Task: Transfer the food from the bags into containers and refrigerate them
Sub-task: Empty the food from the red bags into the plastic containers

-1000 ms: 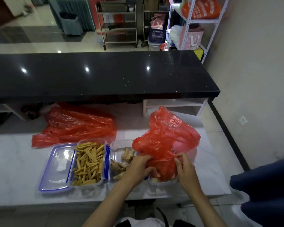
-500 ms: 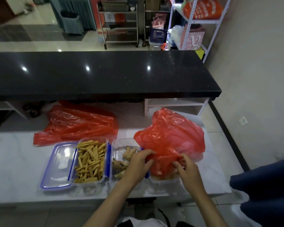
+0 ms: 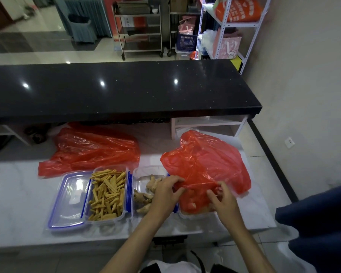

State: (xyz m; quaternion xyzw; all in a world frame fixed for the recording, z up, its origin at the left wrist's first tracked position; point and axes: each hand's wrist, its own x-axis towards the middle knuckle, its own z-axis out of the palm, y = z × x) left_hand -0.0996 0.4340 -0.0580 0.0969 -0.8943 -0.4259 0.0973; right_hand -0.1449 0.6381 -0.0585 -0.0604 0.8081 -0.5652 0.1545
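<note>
Plastic, thin and limp, so this red bag looks slippery and best pinched at its mouth edge, which the left hand and right hand both do with curled fingers, the bag translucent, crumpled, pale chunks inside, slumped over the right container.
</note>
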